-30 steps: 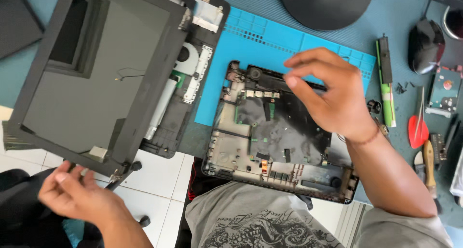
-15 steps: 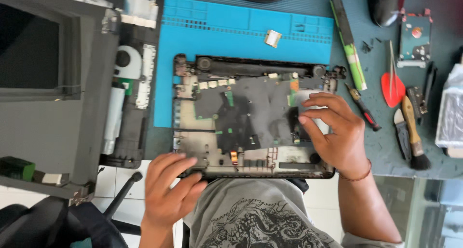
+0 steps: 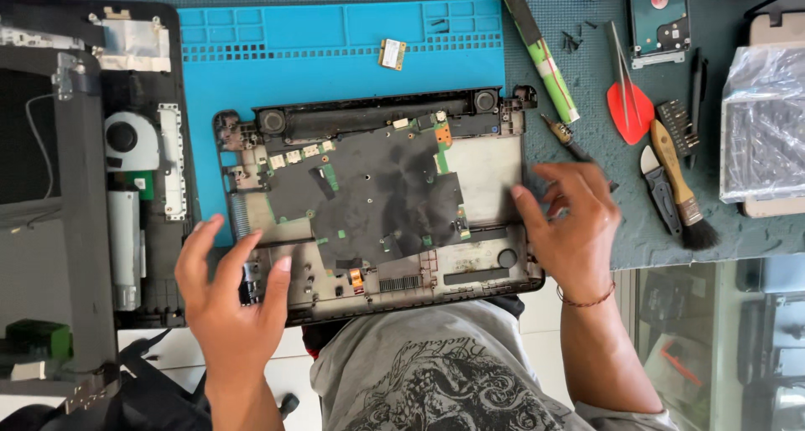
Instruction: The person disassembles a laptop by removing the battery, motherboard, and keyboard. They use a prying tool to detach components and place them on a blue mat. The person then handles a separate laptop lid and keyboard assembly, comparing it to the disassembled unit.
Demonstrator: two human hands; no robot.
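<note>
Dark teal felt covers the tabletop (image 3: 587, 70), with a bright blue repair mat (image 3: 335, 41) laid across its middle. On the mat's near edge, overhanging toward the person's lap, lies an opened laptop base (image 3: 377, 205): black plastic shell, a black insulating sheet over the board, green circuit edges and two round speakers at the far corners.

The left hand (image 3: 231, 293) rests on the base's near left corner, fingers spread and flat, its grip closed on nothing. The right hand (image 3: 570, 221) sits at the base's right edge, fingers loosely splayed, fingertips (image 3: 520, 198) touching the pale bare panel there; its grip also pinches nothing.

To the left of the base lies a second dismantled laptop part (image 3: 126, 171), dark, with a round fan and a silver bar showing. A small wireless card (image 3: 391, 53) sits alone on the mat beyond the base.

Right of the mat lie a green-and-black stick (image 3: 541, 54), a screwdriver (image 3: 566, 137) just beside the right hand, a red pick with tweezers (image 3: 629, 112), a wooden-handled brush (image 3: 679, 184), a hard drive (image 3: 658, 16) and a plastic-wrapped grey package (image 3: 763, 129). A few loose black screws (image 3: 574, 38) are scattered near the stick.
</note>
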